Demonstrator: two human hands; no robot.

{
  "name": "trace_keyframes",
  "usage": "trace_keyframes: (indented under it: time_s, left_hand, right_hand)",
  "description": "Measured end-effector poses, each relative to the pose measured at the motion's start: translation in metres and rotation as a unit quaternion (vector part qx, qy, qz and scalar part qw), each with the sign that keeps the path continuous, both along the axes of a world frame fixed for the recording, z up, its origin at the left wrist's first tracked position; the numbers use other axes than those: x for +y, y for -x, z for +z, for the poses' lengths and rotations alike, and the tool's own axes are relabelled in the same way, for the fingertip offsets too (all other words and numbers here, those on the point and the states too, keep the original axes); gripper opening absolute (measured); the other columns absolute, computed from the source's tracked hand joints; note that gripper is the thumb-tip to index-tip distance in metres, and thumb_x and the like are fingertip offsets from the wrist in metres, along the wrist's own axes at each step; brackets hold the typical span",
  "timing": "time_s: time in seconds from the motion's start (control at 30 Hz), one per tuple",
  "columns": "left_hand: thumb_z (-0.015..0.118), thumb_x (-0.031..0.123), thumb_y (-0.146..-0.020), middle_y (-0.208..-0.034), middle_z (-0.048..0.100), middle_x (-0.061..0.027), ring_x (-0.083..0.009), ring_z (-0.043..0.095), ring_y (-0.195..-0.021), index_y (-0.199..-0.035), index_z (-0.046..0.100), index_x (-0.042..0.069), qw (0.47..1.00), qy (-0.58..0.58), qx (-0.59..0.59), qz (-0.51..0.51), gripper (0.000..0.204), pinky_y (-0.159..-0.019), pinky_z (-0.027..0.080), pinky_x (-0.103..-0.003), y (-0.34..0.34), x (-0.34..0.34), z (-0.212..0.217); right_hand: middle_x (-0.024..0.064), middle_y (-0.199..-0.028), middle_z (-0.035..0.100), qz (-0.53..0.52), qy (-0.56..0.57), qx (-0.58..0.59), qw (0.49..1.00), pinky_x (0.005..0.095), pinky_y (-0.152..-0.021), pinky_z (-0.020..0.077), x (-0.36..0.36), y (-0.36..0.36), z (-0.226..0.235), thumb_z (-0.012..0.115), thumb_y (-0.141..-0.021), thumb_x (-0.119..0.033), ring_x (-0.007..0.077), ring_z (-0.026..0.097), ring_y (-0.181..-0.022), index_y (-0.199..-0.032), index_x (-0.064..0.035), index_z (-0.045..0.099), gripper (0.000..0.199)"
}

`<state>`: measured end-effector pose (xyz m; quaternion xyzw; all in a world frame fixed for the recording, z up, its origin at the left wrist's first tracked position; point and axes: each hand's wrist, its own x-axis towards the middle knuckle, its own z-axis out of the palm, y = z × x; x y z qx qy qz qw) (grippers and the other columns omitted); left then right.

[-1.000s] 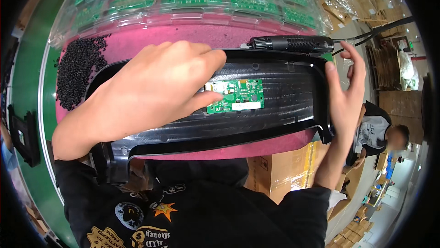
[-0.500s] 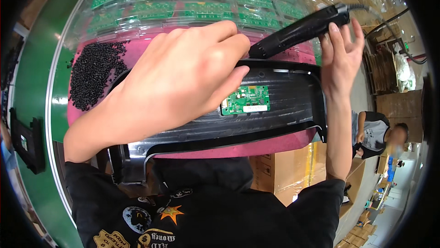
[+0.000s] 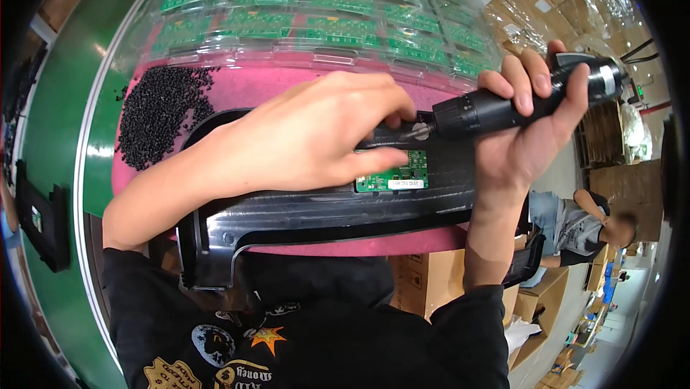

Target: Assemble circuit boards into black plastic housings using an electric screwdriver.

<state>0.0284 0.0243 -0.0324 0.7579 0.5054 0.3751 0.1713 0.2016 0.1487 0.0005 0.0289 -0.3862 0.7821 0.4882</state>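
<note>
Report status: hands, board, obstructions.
Left hand pins green circuit board to black plastic housing. Right hand grips electric screwdriver. Left fingers hide the bit tip.

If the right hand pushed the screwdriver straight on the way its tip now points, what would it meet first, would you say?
Most likely the left hand's fingers: the right hand aims the screwdriver leftward, its tip right at them, above the green board on the black panel. Depth is unclear, so it may pass beneath them.

Right hand (image 3: 528, 127) grips black electric screwdriver (image 3: 503, 105), tip beside left hand (image 3: 309, 137) fingers. Left hand rests on black plastic housing (image 3: 323, 213), touching green circuit board (image 3: 392, 172).
</note>
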Motion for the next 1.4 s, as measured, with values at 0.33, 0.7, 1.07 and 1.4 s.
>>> trace_keyframes:
  time_s: [0.33, 0.7, 1.07, 1.4]
  left_hand:
    - [0.052, 0.02, -0.099, -0.077, 0.066, -0.0089, -0.0214, 0.062, -0.071, -0.095, 0.064, -0.003, 0.935, 0.229, -0.168, -0.214, 0.026, -0.067, 0.049, -0.034, 0.004, 0.003, 0.004]
    - [0.066, -0.006, -0.076, -0.076, 0.061, -0.0137, -0.0317, 0.062, -0.07, -0.089, 0.062, -0.002, 0.997, -0.03, 0.075, 0.008, 0.015, -0.059, 0.049, -0.038, -0.008, -0.006, 0.005]
    - [0.073, 0.003, -0.079, -0.079, 0.067, -0.0146, -0.0298, 0.066, -0.068, -0.088, 0.066, -0.005, 0.996, 0.073, -0.048, -0.015, 0.014, -0.059, 0.051, -0.035, -0.005, -0.005, 0.0]
    - [0.076, 0.005, -0.076, -0.079, 0.067, -0.0142, -0.0314, 0.065, -0.07, -0.087, 0.067, -0.003, 0.999, 0.051, -0.005, -0.003, 0.017, -0.06, 0.052, -0.036, -0.006, -0.006, 0.0]
  right_hand:
    - [-0.0004, -0.077, 0.048, 0.193, -0.017, 0.094, 0.976, 0.0269, -0.067, 0.0448, -0.022, -0.004, -0.011, 0.069, -0.09, -0.038, 0.0093, 0.051, -0.059, -0.128, -0.0041, 0.042, 0.058]
    - [-0.0053, -0.061, 0.055, 0.095, -0.201, 0.023, 0.975, 0.0258, -0.06, 0.0451, -0.023, -0.024, -0.001, 0.079, -0.075, -0.039, 0.0077, 0.054, -0.051, -0.099, -0.0111, 0.045, 0.05]
    - [-0.0087, -0.057, 0.052, -0.012, -0.201, 0.067, 0.977, 0.0185, -0.054, 0.0446, -0.033, -0.036, 0.004, 0.077, -0.072, -0.042, 0.002, 0.05, -0.045, -0.089, -0.0131, 0.049, 0.043]
    - [-0.0064, -0.057, 0.054, -0.108, -0.222, -0.02, 0.969, 0.0197, -0.045, 0.0442, -0.051, -0.027, 0.004, 0.077, -0.071, -0.043, 0.0042, 0.049, -0.042, -0.089, -0.0125, 0.048, 0.046]
